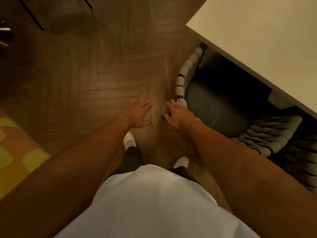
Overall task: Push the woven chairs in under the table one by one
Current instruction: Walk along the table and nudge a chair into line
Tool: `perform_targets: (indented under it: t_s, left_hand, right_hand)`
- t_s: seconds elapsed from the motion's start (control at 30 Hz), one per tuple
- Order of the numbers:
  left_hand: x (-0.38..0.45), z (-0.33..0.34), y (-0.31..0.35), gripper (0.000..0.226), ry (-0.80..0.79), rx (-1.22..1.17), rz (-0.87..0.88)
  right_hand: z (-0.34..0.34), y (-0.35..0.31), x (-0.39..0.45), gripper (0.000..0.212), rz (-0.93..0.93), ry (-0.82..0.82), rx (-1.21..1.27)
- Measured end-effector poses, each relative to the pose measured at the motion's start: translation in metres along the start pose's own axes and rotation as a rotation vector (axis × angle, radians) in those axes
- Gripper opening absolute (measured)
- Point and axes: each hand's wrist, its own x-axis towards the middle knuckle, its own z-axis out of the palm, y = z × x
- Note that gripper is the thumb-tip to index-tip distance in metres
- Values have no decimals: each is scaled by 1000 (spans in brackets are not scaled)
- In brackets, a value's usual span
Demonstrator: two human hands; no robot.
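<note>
A woven chair with a thick pale rope back and a dark grey seat cushion stands partly under the cream table at the right. My right hand is stretched out with spread fingers just beside the near end of its woven back; I cannot tell whether it touches. My left hand hovers over the wooden floor with fingers spread, holding nothing. A second woven chair shows at the lower right, close to the table edge.
Herringbone wooden floor fills the middle. A bright yellow, orange and pink rug lies at the left. A dark blurred piece of furniture is at the top left. My white shoes stand below my hands.
</note>
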Motion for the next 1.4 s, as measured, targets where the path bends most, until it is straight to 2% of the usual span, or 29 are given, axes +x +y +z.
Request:
perform_targets:
  t_s: [0.3, 0.5, 1.0, 1.4]
  left_hand:
    - [-2, -24, -144, 78, -24, -71, -38]
    - [18, -50, -209, 78, -32, -48, -40]
    - [194, -172, -297, 77, -43, 69, 43]
    - [364, -287, -306, 75, -43, 98, 178]
  right_hand:
    - [-19, -113, 85, 70, 58, -32, -4]
    - [-41, -147, 133, 68, 71, -33, -21]
    - [-180, -102, 290, 69, 153, -34, 39]
    - [-311, -31, 385, 73, 264, 5, 146]
